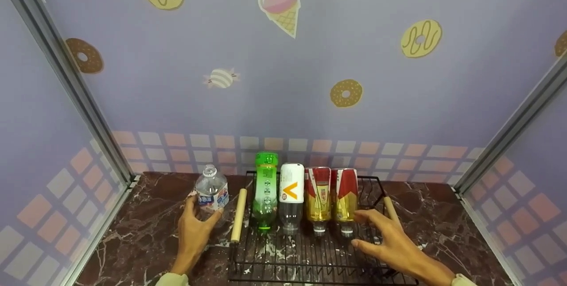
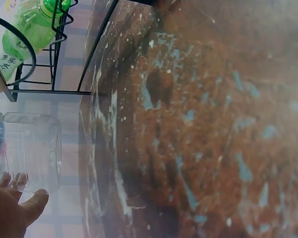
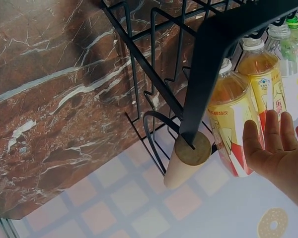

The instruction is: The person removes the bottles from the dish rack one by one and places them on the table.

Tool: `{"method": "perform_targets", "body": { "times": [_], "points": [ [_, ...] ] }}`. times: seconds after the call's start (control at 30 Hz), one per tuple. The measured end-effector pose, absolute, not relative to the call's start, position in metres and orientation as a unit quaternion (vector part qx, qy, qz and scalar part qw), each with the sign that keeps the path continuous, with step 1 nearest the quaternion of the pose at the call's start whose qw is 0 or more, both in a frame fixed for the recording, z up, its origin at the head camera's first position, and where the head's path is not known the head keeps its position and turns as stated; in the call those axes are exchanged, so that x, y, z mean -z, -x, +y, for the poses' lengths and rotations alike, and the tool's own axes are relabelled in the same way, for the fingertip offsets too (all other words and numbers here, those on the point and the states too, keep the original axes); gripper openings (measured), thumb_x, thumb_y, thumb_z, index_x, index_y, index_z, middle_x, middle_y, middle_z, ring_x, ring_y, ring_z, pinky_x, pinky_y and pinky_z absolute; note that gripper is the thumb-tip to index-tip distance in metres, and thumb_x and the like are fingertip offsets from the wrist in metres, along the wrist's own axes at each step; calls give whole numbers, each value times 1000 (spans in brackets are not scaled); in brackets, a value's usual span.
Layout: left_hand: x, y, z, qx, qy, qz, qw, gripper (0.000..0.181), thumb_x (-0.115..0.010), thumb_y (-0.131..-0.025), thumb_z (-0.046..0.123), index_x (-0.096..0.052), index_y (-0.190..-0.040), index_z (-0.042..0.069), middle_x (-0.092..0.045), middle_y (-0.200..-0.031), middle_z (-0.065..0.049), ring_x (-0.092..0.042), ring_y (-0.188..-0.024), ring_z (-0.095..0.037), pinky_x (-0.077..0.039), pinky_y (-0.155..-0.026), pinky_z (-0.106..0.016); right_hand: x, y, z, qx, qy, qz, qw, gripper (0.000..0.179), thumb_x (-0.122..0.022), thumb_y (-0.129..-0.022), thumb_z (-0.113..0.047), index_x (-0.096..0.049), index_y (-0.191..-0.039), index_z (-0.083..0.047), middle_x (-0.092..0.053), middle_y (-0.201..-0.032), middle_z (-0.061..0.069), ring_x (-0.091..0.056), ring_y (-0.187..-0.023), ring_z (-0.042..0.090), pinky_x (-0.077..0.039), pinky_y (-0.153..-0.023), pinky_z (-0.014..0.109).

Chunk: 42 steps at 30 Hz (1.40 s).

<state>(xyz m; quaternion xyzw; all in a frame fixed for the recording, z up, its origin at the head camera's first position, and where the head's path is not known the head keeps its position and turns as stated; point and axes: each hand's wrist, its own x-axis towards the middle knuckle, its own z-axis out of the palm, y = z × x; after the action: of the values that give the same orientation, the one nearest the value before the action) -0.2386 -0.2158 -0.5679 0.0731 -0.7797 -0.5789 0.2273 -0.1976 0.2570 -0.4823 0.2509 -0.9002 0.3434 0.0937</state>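
My left hand (image 1: 195, 228) grips a clear plastic bottle (image 1: 211, 188) with a blue and white label, left of the rack. Its neck points up, and in the left wrist view its base is above the counter. Thumb and fingers lie on opposite sides of it. In the black wire rack (image 1: 283, 264) several bottles stand neck down: a green bottle (image 1: 266, 188), a white-labelled bottle (image 1: 291, 184) and two red and gold bottles (image 1: 318, 193). My right hand (image 1: 390, 244) is spread beside the rightmost one; whether its fingertips touch it I cannot tell.
A pale wooden handle (image 1: 239, 215) is on the rack's left side, another handle (image 1: 392, 210) on its right. The rack sits on a dark red marbled counter (image 1: 146, 233). Behind is a lilac wall (image 1: 274, 113), with side panels left and right.
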Motion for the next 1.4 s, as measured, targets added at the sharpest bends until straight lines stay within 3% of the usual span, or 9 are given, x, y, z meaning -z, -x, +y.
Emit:
{"method": "perform_targets", "body": {
  "times": [0.17,0.27,0.37,0.53,0.8,0.93,1.03,1.17,1.4],
  "points": [
    [575,246,-216,593,-87,-770,218,74,-88,-79,19,-48,-141,8,-57,-138,-24,-53,-131,-41,-45,-109,-52,484,198,256,-324,-263,-903,102,61,-83,-82,-43,-62,-134,-19,-69,-121,-4,-52,-131,27,2,-125,53],
    [577,251,-214,597,-89,-770,209,74,-88,-80,20,-48,-141,9,-58,-139,-23,-53,-132,-39,-45,-109,-51,485,198,256,-330,-260,-903,93,60,-81,-84,-44,-60,-134,-19,-68,-122,-7,-61,-115,15,-31,-119,38],
    [579,257,-212,597,-88,-771,204,75,-87,-80,20,-47,-142,9,-58,-138,-23,-54,-131,-38,-44,-109,-51,485,198,256,-339,-258,-902,77,61,-80,-85,-43,-59,-136,-17,-66,-124,-9,-62,-111,12,-55,-94,36],
    [584,265,-213,587,-95,-778,203,80,-87,-80,21,-44,-146,8,-58,-139,-23,-54,-130,-37,-42,-110,-51,485,197,256,-340,-259,-901,70,62,-80,-86,-43,-59,-136,-14,-65,-124,-7,-63,-109,15,-55,-90,35],
    [589,273,-215,599,-100,-768,203,79,-85,-81,15,-43,-147,6,-54,-143,-25,-52,-132,-37,-42,-110,-50,485,196,261,-336,-257,-903,73,56,-78,-88,-43,-57,-137,-26,-63,-125,-16,-60,-112,12,-55,-90,36],
    [591,274,-213,589,-102,-774,208,80,-86,-79,15,-44,-146,6,-57,-139,-25,-56,-127,-40,-43,-108,-53,484,193,262,-333,-248,-907,72,57,-79,-87,-43,-59,-136,-24,-62,-125,-20,-36,-141,26,-55,-93,38],
    [593,275,-212,568,-99,-789,212,80,-87,-79,18,-44,-146,5,-58,-137,-25,-56,-124,-41,-41,-108,-55,482,191,262,-326,-242,-910,78,59,-81,-85,-43,-61,-135,-20,-64,-123,-17,-11,-151,40,-53,-96,41],
    [596,275,-212,558,-100,-796,212,81,-87,-80,21,-43,-147,6,-57,-139,-24,-53,-126,-39,-36,-111,-54,480,190,262,-330,-239,-910,76,60,-81,-84,-42,-61,-135,-17,-66,-125,-9,-10,-151,42,-52,-100,47],
    [594,266,-221,594,-65,-791,130,112,-88,-80,30,-12,-159,5,-29,-158,-28,-29,-145,-44,-21,-121,-57,480,190,262,-338,-239,-908,63,63,-81,-84,-44,-59,-137,-18,-65,-130,-4,-7,-152,41,-45,-106,57]
  ]
}}
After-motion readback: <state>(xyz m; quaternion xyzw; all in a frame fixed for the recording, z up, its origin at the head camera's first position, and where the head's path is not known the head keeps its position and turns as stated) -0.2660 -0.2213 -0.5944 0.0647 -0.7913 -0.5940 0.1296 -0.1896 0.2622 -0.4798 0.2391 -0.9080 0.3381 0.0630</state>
